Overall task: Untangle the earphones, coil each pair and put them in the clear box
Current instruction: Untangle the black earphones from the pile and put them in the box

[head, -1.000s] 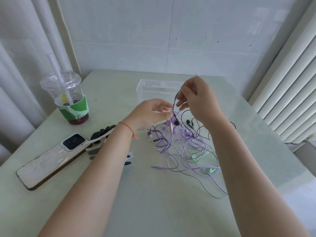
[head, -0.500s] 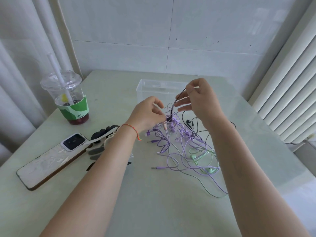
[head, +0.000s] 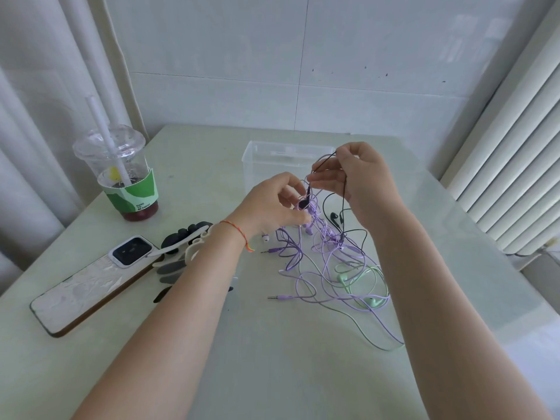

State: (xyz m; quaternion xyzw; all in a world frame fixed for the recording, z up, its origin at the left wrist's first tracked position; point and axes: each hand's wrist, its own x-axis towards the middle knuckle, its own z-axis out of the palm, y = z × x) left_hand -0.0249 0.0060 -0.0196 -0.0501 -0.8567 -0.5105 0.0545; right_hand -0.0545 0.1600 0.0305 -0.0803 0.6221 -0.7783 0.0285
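Head view: a tangle of thin purple, black and mint-green earphone cables [head: 327, 268] is spread over the middle of a pale green glossy table [head: 272, 359], with its upper part lifted off the surface between two hands. The black cable [head: 343, 192] is pinched between the curled thumb and forefinger of the right hand [head: 360, 180], held above the heap. The fingers of the left hand [head: 272, 204] are curled around purple strands beside a black earbud [head: 304, 203], just below the right hand. A clear rectangular plastic box [head: 260, 165] is seen directly behind both hands, open at the top. To the left, a lidded plastic cup with a green sleeve and white straw [head: 121, 177] is stood, and a white-cased phone [head: 91, 283] is laid nearer the table's edge.
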